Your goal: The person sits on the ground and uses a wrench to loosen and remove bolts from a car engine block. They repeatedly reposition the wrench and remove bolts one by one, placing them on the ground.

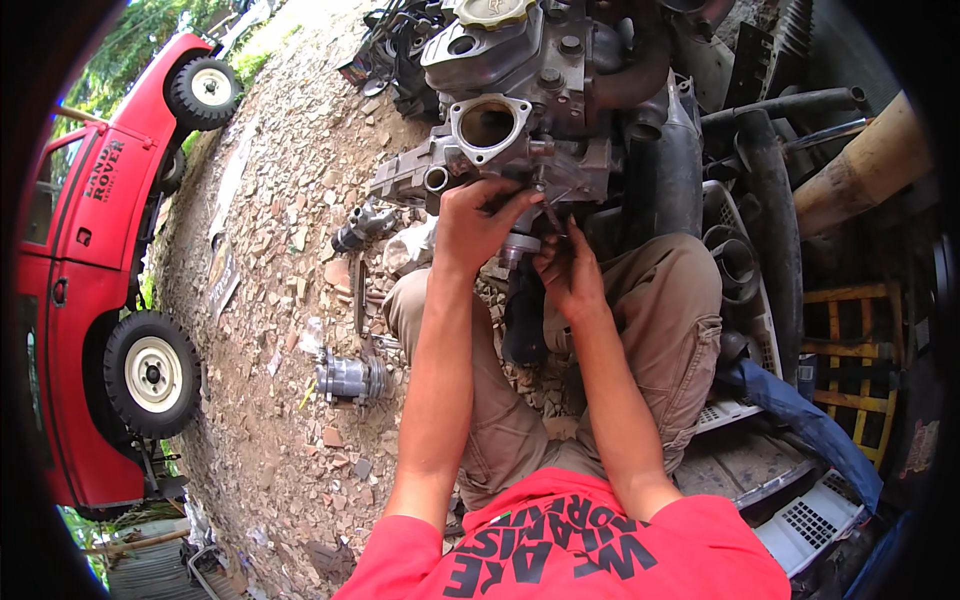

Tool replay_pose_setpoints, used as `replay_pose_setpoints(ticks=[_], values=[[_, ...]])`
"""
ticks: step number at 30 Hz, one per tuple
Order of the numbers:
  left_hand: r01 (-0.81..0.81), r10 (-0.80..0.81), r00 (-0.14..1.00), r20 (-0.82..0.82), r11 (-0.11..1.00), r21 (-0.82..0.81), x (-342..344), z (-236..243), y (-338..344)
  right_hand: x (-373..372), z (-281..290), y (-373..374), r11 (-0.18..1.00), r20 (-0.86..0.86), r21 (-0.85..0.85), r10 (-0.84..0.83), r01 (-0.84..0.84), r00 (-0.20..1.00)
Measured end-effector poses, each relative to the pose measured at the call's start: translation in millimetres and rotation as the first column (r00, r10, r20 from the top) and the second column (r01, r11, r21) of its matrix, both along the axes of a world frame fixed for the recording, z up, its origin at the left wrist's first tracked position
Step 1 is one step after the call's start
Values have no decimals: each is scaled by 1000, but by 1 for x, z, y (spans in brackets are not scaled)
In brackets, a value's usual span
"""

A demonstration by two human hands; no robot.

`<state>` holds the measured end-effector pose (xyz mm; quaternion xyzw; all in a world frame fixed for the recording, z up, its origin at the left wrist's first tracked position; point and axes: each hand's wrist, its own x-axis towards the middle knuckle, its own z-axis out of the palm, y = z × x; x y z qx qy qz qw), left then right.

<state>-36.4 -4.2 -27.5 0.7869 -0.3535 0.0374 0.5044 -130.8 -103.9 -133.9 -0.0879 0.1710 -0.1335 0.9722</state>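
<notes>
Engine [550,100] sits outdoors — stony ground [270,290], red vehicle [100,240].

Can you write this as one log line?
left hand: at engine | right hand: close by, grip unclear | silver part: on stony ground | red vehicle: at left

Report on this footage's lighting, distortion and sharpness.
In the head view, daylight washes out the far ground at the top; in that view, the dark pipes on the right lie in shadow, and the fisheye bends the red vehicle at the rim; there too, detail between the left hand and right hand is too small to judge.
</notes>
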Motion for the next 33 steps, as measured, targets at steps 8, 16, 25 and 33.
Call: replay_pose_setpoints(ticks=[8,16,25,33], values=[[-30,28,998,63,999,23,1,0,0,-1,0,3,998,-77,-66,14,-19,997],[45,-45,998,-37,999,3,4,-1,-1,-9,26,-13,971,-170,-167,-201,173,965],[131,-127,988,-91,990,44,-3,8,0,-51,124,-25,16,56,-997,-560,78,827],[113,-113,992,-60,994,8,-8,9,-2,-20,114,-18,262,30,-949,-475,174,880]])
